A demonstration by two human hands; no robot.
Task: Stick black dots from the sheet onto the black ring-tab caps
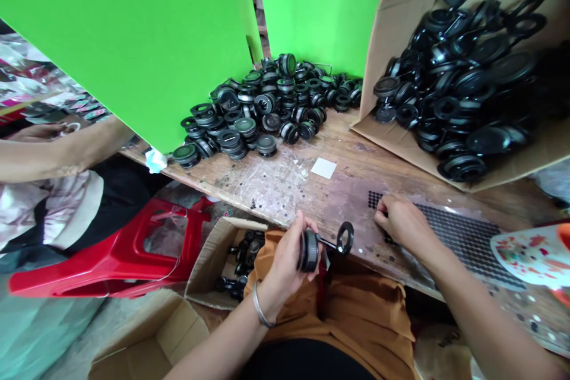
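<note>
My left hand (pixel 287 252) is wrapped round a black, ribbed round part (pixel 309 251) above my lap. A short metal arm sticks out from it to the right and ends in a flat black ring (pixel 345 238). On the table, my right hand (pixel 403 219) rests with fingers pinched together at the left end of a sheet of small black dots (pixel 458 237). Whatever lies between those fingertips is hidden. A few dots (pixel 374 199) of the sheet show just left of the fingers.
Similar black round parts are heaped at the back in a pile (pixel 267 104). More fill a tipped cardboard box (pixel 374 71) at right. A white square (pixel 323 168) and patterned cup (pixel 529 252) stand out. Green panels (pixel 133 29), a red stool (pixel 133 249) and another person's arm (pixel 66 151) appear left.
</note>
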